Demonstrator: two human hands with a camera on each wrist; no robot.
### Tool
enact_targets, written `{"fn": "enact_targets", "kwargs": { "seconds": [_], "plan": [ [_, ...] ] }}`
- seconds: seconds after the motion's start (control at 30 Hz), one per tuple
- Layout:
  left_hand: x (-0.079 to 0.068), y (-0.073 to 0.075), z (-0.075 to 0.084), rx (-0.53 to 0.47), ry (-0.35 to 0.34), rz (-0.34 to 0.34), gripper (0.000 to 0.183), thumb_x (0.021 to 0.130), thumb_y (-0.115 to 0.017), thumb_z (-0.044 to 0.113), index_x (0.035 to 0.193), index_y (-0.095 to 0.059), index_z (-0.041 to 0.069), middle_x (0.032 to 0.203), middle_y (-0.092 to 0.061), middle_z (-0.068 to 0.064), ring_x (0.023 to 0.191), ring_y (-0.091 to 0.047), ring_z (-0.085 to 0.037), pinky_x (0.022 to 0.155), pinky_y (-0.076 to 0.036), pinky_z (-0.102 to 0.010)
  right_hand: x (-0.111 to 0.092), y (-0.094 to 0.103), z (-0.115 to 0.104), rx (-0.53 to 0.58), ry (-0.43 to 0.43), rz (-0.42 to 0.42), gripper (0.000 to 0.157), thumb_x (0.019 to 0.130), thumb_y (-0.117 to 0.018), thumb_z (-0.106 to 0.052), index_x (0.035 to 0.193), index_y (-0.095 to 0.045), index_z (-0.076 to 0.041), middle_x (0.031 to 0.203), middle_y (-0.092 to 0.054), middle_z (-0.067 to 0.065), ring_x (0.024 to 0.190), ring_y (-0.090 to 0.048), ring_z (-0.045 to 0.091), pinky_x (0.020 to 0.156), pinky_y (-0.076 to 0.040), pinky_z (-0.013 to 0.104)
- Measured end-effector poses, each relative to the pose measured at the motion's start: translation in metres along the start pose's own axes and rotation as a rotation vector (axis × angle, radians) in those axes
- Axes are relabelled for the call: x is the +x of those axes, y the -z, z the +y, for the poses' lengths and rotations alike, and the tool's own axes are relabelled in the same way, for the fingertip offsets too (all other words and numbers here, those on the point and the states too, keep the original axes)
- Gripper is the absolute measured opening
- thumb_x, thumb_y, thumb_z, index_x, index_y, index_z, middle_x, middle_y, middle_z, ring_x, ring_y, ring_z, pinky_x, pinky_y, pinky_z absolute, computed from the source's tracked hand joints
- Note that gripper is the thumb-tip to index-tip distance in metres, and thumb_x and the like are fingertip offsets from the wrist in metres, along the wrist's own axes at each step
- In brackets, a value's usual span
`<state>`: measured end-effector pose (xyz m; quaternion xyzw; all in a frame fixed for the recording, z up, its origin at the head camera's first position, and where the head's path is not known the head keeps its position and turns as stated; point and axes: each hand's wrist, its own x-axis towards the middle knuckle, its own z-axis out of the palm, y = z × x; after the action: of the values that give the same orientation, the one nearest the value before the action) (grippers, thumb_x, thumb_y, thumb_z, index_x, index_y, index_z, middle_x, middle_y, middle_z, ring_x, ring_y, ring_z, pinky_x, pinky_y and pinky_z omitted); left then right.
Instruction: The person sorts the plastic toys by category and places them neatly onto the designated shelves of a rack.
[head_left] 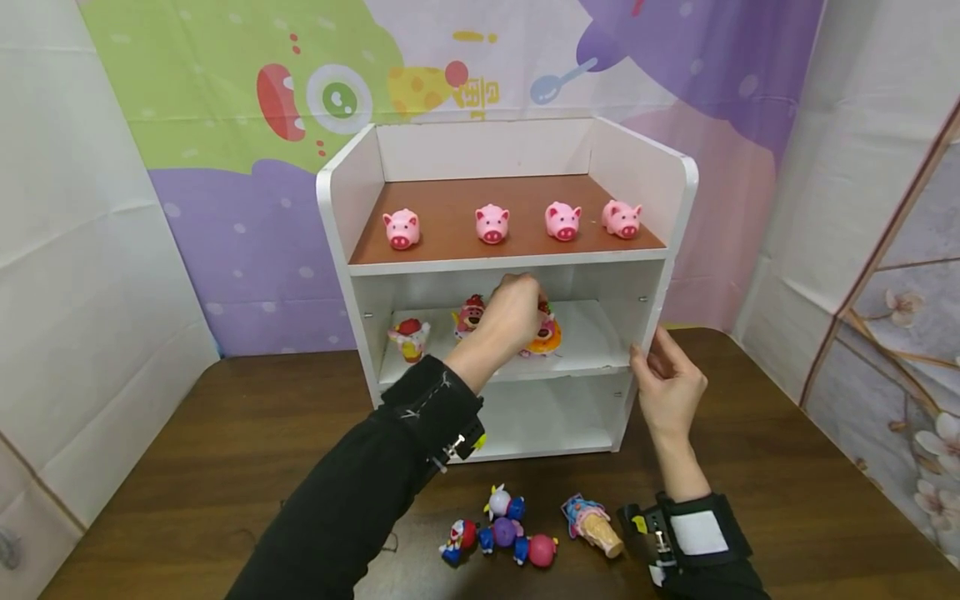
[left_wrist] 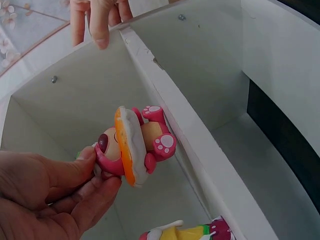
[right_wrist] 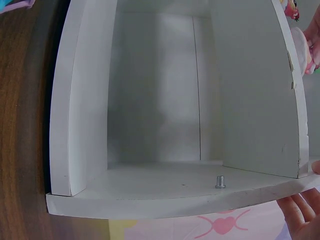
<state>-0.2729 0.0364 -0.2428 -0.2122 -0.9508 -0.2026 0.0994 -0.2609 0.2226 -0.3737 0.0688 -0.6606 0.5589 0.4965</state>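
Observation:
My left hand [head_left: 508, 315] reaches into the middle level of a white shelf unit [head_left: 495, 267]. Its thumb and fingers pinch a pink bear figurine [left_wrist: 157, 135] by the head; an orange-and-white ring circles the bear's body. The bear's feet are close to the middle board's front edge [left_wrist: 175, 110]. Left of that hand, another pink figurine [head_left: 471, 315] and a white figurine with a red top [head_left: 410, 337] stand on the same board. My right hand [head_left: 670, 387] grips the front edge of the unit's right side panel [right_wrist: 175, 202], thumb and fingers on either side.
Several pink pig figures [head_left: 492, 223] line the brown top shelf [head_left: 480, 193]. On the wooden table [head_left: 150, 483] in front lie several small colourful figures [head_left: 505, 531] and an ice-cream-cone-shaped figure [head_left: 596, 527]. A patterned cloth [head_left: 240, 250] hangs behind the unit.

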Motion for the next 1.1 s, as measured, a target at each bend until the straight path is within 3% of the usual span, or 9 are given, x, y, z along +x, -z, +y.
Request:
{"fn": "enact_targets", "kwargs": {
  "seconds": [0.27, 0.6, 0.87, 1.1],
  "plan": [
    [0.001, 0.001, -0.001, 0.009, 0.020, -0.014, 0.021, 0.084, -0.053, 0.006, 0.103, -0.061, -0.001, 0.101, -0.062, -0.013, 0.092, -0.053, -0.022, 0.083, -0.049, -0.033, 0.001, 0.000, 0.002, -0.009, -0.007, 0.010, 0.038, 0.071, -0.064, 0.006, 0.108, -0.062, 0.001, 0.091, -0.064, 0.023, 0.072, -0.060, 0.007, 0.060, -0.047, 0.007],
    [-0.001, 0.003, -0.002, -0.002, 0.050, -0.018, 0.024, 0.085, -0.054, 0.008, 0.106, -0.058, -0.001, 0.103, -0.060, -0.012, 0.094, -0.049, -0.023, 0.086, -0.047, -0.035, 0.000, 0.000, 0.002, 0.002, 0.000, 0.006, 0.039, 0.071, -0.065, 0.004, 0.109, -0.062, -0.001, 0.095, -0.064, 0.027, 0.074, -0.059, 0.004, 0.061, -0.046, 0.006],
    [-0.005, 0.008, -0.001, -0.063, 0.040, 0.043, 0.036, 0.083, -0.060, 0.015, 0.115, -0.055, 0.000, 0.115, -0.058, -0.012, 0.103, -0.048, -0.022, 0.092, -0.045, -0.034, 0.001, 0.000, -0.002, -0.013, -0.003, 0.003, 0.038, 0.070, -0.064, 0.005, 0.108, -0.061, 0.002, 0.096, -0.063, 0.029, 0.072, -0.058, 0.003, 0.060, -0.046, 0.006],
    [-0.020, 0.013, 0.002, -0.094, -0.029, 0.148, 0.039, 0.080, -0.064, 0.020, 0.114, -0.057, 0.000, 0.113, -0.062, -0.012, 0.097, -0.053, -0.017, 0.086, -0.050, -0.033, 0.000, -0.001, -0.028, -0.010, 0.014, 0.003, 0.036, 0.070, -0.062, 0.008, 0.105, -0.061, 0.007, 0.094, -0.060, 0.035, 0.072, -0.059, 0.005, 0.061, -0.046, 0.006]
  ]
}}
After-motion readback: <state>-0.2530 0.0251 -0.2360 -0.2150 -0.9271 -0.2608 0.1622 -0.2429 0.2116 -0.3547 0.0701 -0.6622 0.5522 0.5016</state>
